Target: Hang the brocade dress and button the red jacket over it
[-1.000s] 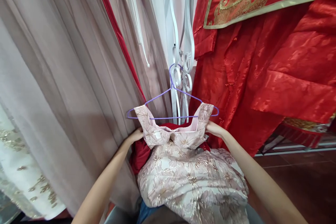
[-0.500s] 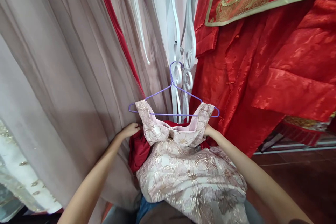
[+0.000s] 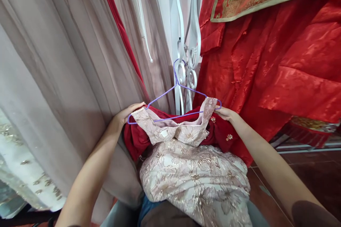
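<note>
A pale pink dress with gold floral brocade (image 3: 194,177) lies over my lap, its straps on a purple hanger (image 3: 162,95). Behind it is a dark red garment (image 3: 135,138) with small jewelled ornaments, spread out to both sides. My left hand (image 3: 130,111) pinches the red garment near the hanger's left end, beside the left strap. At the hanger's right end my right hand (image 3: 224,112) has its fingers closed on the red garment, partly behind the hanger.
Sheer grey-pink curtains (image 3: 66,60) hang on the left. White scrolled metalwork (image 3: 193,53) stands behind the hanger. Shiny red clothes with gold embroidery (image 3: 266,60) hang on the right. White beaded fabric (image 3: 29,170) is at the lower left.
Both hands have moved up and outward to the hanger's ends. More of the red garment now shows behind the dress on both sides, and the hanger has tilted, its left end lower.
</note>
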### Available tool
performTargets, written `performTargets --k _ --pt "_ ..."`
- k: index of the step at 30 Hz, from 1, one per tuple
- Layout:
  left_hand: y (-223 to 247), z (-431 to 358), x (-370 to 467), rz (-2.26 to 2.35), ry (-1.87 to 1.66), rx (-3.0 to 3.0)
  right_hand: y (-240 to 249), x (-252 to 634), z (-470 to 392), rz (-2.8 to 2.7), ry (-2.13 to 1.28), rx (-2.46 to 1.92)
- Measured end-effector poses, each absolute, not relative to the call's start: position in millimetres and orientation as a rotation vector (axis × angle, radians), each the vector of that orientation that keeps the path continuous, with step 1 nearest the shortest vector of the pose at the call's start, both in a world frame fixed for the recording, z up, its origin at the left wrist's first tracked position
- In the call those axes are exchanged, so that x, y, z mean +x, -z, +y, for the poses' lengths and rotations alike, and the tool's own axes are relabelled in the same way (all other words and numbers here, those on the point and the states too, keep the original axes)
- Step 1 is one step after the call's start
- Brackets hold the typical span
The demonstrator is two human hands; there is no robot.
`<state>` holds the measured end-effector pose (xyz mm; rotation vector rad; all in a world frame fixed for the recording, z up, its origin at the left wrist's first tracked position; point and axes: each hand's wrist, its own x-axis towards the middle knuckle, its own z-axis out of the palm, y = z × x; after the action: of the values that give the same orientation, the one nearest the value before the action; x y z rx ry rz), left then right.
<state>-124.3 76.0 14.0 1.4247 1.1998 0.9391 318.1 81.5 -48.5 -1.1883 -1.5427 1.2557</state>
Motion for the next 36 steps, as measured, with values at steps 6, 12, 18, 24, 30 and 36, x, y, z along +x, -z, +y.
performTargets --k 6,12,18,24,30,36 --pt "-20.8 72.8 -125.7 1.062 -0.720 1.567 28.5 329.9 87.4 -1.496 -1.283 -1.221" --pt "-41.9 71.8 -114.0 0.991 -0.689 1.679 -14.9 331.0 101.5 -1.510 -1.371 -1.227" --pt "-70.7 58.3 -104.8 0.962 -0.577 1.748 -36.1 337.9 98.0 -1.538 -1.377 -1.162" --pt "-69.0 59.6 -109.3 1.064 -0.751 1.825 -33.0 338.0 102.3 -1.624 -1.082 -1.196" --pt "-75.1 57.9 -108.1 1.214 -0.771 1.879 -44.3 334.1 105.0 -1.918 -0.442 -1.241" --pt "-83.3 55.6 -108.7 1.257 -0.652 1.988 -49.3 336.7 91.8 -2.157 0.004 -1.483"
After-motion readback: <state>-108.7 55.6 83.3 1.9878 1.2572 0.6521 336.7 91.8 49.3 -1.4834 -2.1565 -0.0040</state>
